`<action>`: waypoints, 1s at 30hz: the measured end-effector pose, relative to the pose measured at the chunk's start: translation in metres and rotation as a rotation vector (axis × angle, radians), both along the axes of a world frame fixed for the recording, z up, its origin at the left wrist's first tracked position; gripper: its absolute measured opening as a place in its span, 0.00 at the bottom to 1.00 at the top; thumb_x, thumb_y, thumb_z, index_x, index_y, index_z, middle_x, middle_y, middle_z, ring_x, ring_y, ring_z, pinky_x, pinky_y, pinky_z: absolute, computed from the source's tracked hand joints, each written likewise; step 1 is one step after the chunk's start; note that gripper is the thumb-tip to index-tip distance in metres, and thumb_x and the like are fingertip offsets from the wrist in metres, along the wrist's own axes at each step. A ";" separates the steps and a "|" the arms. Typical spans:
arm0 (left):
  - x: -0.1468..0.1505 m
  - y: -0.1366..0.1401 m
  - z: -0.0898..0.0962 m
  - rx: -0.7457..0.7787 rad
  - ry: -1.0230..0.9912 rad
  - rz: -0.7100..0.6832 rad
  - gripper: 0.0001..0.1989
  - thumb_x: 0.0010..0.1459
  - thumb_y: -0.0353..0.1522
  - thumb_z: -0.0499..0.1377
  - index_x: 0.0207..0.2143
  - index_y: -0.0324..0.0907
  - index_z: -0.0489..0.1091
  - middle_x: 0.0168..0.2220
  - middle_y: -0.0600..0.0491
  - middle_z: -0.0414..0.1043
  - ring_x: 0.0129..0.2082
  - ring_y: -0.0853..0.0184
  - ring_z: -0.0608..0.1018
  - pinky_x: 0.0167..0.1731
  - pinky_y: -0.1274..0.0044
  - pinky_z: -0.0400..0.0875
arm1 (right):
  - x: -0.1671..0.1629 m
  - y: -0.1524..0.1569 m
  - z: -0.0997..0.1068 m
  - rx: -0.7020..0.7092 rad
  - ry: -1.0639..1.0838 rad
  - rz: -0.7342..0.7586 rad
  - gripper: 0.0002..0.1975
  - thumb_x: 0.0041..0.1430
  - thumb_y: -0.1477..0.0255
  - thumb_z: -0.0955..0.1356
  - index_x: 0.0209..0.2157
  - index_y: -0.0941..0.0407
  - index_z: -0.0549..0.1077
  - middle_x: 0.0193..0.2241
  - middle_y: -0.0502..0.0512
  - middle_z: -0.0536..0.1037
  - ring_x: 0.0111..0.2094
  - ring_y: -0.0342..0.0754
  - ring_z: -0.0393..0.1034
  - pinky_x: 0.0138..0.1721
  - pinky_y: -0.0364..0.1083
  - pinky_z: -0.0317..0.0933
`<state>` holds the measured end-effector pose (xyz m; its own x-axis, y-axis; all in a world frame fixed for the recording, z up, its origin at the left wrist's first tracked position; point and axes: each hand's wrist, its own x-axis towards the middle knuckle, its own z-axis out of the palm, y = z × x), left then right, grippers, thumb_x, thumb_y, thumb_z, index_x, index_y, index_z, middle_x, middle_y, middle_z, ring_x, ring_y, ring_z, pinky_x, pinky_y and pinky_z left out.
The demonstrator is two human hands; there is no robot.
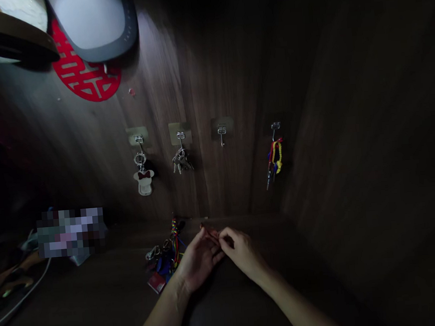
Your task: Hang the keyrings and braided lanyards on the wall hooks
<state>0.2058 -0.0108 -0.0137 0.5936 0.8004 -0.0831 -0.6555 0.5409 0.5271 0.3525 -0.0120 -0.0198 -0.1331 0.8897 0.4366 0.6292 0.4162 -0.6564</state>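
My left hand (pixel 198 260) is turned palm up above the dark wooden surface, fingers partly curled and thumb raised. Between its thumb and fingers is a small reddish-brown item (pixel 211 232), too dim to name. My right hand (pixel 239 249) pinches at this item's right end, thumb and forefinger together. Close to the left of my left hand lies a heap of keyrings and trinkets (pixel 165 262), with a braided multicoloured cord (pixel 175 229), a metal clip (pixel 152 253) and a red tag (pixel 156 282).
Hooks on the wooden wall hold a mouse-shaped keychain (pixel 144 181), a bunch of keys (pixel 181 161) and keys on red-yellow cords (pixel 276 158). One hook (pixel 222 135) is bare. A lamp (pixel 93 22) and red paper cut-out (pixel 86 83) are upper left; a white cable (pixel 27 291) runs lower left.
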 end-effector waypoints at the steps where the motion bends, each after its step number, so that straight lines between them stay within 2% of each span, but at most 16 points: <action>1: -0.001 0.001 0.000 0.010 0.017 0.013 0.12 0.60 0.35 0.52 0.33 0.39 0.72 0.33 0.51 0.75 0.36 0.68 0.75 0.44 0.76 0.65 | 0.001 0.001 0.001 -0.099 0.157 0.057 0.06 0.54 0.72 0.62 0.25 0.55 0.67 0.24 0.50 0.73 0.28 0.45 0.68 0.31 0.43 0.57; 3: -0.003 0.003 -0.001 0.022 0.046 0.062 0.10 0.59 0.32 0.53 0.35 0.39 0.72 0.36 0.51 0.76 0.37 0.67 0.76 0.44 0.74 0.65 | 0.002 0.001 0.005 -0.316 0.457 0.154 0.09 0.53 0.65 0.64 0.25 0.55 0.66 0.23 0.49 0.73 0.26 0.44 0.68 0.28 0.42 0.57; 5: -0.004 0.005 -0.001 0.029 0.069 0.124 0.08 0.57 0.29 0.54 0.37 0.40 0.72 0.41 0.50 0.75 0.41 0.66 0.76 0.46 0.73 0.65 | 0.004 0.000 0.008 -0.494 0.665 0.201 0.12 0.50 0.61 0.66 0.25 0.56 0.66 0.22 0.48 0.73 0.26 0.44 0.69 0.27 0.42 0.57; 7: -0.004 0.006 0.000 0.041 0.090 0.200 0.10 0.55 0.27 0.55 0.40 0.42 0.70 0.46 0.50 0.74 0.44 0.65 0.75 0.49 0.71 0.64 | 0.005 -0.002 0.011 -0.600 0.770 0.226 0.14 0.47 0.60 0.68 0.26 0.57 0.66 0.21 0.48 0.73 0.25 0.43 0.69 0.27 0.42 0.57; 10: -0.004 0.006 0.001 0.063 0.125 0.286 0.17 0.53 0.24 0.57 0.46 0.44 0.67 0.48 0.51 0.72 0.46 0.65 0.75 0.51 0.70 0.63 | 0.007 -0.005 0.013 -0.681 0.853 0.274 0.14 0.46 0.61 0.69 0.26 0.57 0.66 0.19 0.48 0.73 0.22 0.41 0.68 0.26 0.42 0.58; 13: -0.005 0.008 0.000 0.076 0.149 0.332 0.16 0.53 0.24 0.58 0.45 0.44 0.67 0.46 0.51 0.74 0.45 0.66 0.75 0.50 0.72 0.64 | 0.008 -0.006 0.013 -0.721 0.910 0.307 0.14 0.45 0.62 0.69 0.27 0.57 0.66 0.19 0.48 0.74 0.20 0.41 0.67 0.25 0.42 0.58; 17: -0.007 0.012 -0.007 0.064 0.188 0.371 0.09 0.52 0.29 0.62 0.37 0.42 0.70 0.37 0.54 0.76 0.39 0.69 0.77 0.47 0.74 0.66 | 0.008 -0.007 0.012 -0.723 0.943 0.307 0.13 0.44 0.62 0.69 0.26 0.56 0.65 0.18 0.48 0.74 0.20 0.41 0.67 0.25 0.41 0.58; 21: -0.006 0.014 -0.011 0.083 0.232 0.440 0.09 0.47 0.34 0.65 0.30 0.41 0.70 0.30 0.57 0.74 0.33 0.71 0.76 0.42 0.77 0.67 | 0.008 -0.007 0.012 -0.758 0.920 0.319 0.14 0.45 0.62 0.70 0.27 0.56 0.64 0.19 0.48 0.75 0.20 0.42 0.69 0.26 0.42 0.59; 23: -0.004 0.012 -0.010 0.143 0.261 0.459 0.09 0.47 0.34 0.65 0.28 0.41 0.69 0.28 0.57 0.72 0.30 0.72 0.75 0.37 0.79 0.67 | 0.008 -0.008 0.013 -0.776 0.914 0.332 0.15 0.47 0.60 0.69 0.28 0.56 0.65 0.22 0.49 0.76 0.21 0.42 0.70 0.26 0.42 0.60; 26: 0.001 0.007 -0.007 0.293 0.353 0.405 0.09 0.48 0.35 0.64 0.25 0.39 0.69 0.24 0.58 0.68 0.25 0.74 0.71 0.31 0.81 0.66 | 0.008 -0.009 0.014 -0.780 0.934 0.378 0.18 0.51 0.55 0.66 0.33 0.57 0.67 0.26 0.50 0.76 0.22 0.42 0.71 0.25 0.41 0.59; 30: 0.006 0.003 -0.006 0.409 0.484 0.350 0.11 0.49 0.37 0.63 0.24 0.38 0.71 0.23 0.57 0.68 0.24 0.73 0.69 0.30 0.81 0.65 | 0.006 -0.009 0.013 -0.719 0.856 0.361 0.19 0.49 0.54 0.68 0.31 0.57 0.67 0.25 0.48 0.74 0.20 0.39 0.69 0.22 0.39 0.57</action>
<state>0.2115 -0.0076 -0.0194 0.2696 0.9601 0.0748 -0.3958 0.0396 0.9175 0.3590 -0.0206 -0.0068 -0.3346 0.9388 -0.0814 -0.2102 -0.1586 -0.9647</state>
